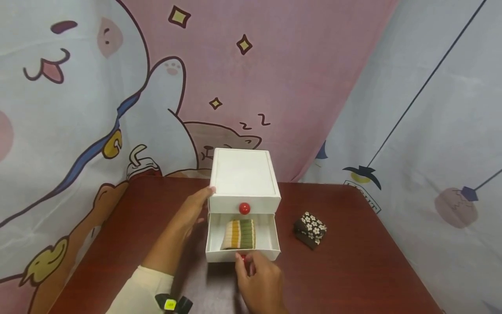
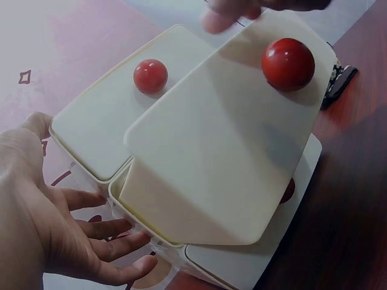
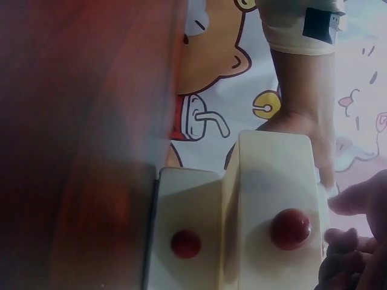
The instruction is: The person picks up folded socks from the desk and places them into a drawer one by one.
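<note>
A small white drawer cabinet [image 1: 244,172] with red ball knobs stands on the table. Its drawer [image 1: 267,231] below the top one is pulled out and contains a folded striped knit cloth [image 1: 240,234] in cream, yellow and green. My left hand [image 1: 192,213] rests against the cabinet's left side, thumb at the top edge, fingers extended and spread. My right hand [image 1: 262,279] is at the drawer's front with loosely bent fingers. Both wrist views show the pulled-out drawer's knob [image 2: 288,64] bare, with the right fingers [image 3: 357,196] apart from it and nothing in them.
A folded dark cloth with white flowers [image 1: 311,229] lies on the dark red table [image 1: 353,261], right of the cabinet. A cartoon-printed curtain [image 1: 282,78] hangs behind the table and along its sides.
</note>
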The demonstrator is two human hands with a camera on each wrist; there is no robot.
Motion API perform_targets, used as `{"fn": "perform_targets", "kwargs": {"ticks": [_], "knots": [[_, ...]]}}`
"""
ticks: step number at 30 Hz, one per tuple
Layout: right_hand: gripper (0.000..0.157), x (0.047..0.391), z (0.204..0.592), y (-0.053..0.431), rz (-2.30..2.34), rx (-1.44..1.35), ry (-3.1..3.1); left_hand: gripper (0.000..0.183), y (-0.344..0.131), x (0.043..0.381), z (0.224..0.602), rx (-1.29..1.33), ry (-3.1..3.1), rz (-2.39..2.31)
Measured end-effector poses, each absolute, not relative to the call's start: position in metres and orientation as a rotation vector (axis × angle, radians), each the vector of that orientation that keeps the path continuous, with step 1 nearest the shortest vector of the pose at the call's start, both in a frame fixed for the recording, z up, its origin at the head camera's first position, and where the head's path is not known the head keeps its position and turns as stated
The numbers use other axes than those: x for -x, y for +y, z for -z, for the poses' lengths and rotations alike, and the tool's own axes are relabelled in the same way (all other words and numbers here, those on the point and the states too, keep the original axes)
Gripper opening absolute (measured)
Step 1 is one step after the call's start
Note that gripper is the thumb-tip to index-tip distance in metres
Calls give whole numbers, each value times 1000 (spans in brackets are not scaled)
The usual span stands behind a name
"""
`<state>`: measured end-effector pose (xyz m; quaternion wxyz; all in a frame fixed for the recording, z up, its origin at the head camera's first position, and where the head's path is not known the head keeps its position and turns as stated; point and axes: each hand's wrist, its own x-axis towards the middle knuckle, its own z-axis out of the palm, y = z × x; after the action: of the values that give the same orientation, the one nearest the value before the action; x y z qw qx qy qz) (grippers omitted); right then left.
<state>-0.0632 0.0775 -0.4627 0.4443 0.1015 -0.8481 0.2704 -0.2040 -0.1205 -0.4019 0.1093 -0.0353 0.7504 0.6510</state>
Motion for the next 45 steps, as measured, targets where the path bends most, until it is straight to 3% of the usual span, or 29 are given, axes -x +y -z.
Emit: {"fn": "perform_targets", "kwargs": {"ticks": [15,34,45], "knots": [[35,55,464,78,-702,-9,-2439,72,-120,204,406,105,2165,-1950],[34,89,458,70,-768,44,-2491,73,-122,205,402,100,2180,-1925],[37,91,462,69,-623,74,-2514,72,-121,204,403,97,2187,-1929]]}}
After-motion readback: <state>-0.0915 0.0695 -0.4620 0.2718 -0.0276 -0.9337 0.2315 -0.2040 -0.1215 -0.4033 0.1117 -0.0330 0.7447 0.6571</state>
